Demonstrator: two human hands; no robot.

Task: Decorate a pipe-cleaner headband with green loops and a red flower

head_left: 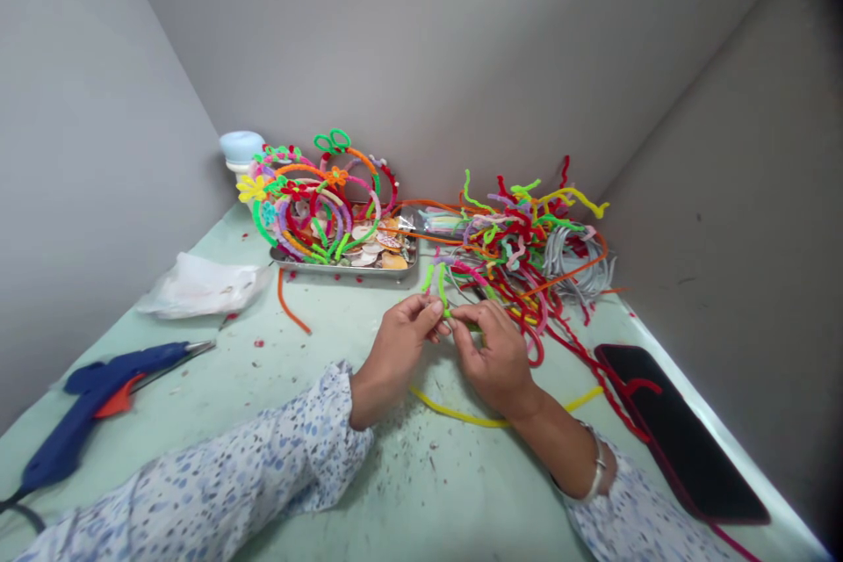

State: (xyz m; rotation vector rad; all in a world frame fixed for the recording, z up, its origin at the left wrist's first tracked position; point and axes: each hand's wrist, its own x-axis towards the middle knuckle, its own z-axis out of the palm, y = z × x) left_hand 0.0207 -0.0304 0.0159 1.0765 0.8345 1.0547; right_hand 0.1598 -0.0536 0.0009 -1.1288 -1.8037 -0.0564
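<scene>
Near the middle of the table, my left hand [401, 342] pinches a bright green pipe cleaner [443, 281] between thumb and fingers. My right hand [493, 356] closes on the same green piece from the right, the fingertips of both hands almost touching. Green ends stick up above the fingers; the part between the fingertips is mostly hidden. A yellow pipe cleaner [454, 413] lies curved on the table below the hands, passing under my right wrist.
A metal tray [388, 275] holds discs and colourful headbands [335, 211]. Tangled pipe cleaners [514, 237] lie right of it. A blue glue gun [85, 408] and plastic bag [204, 285] are left, a phone [685, 435] right. Walls [408, 44] enclose the table.
</scene>
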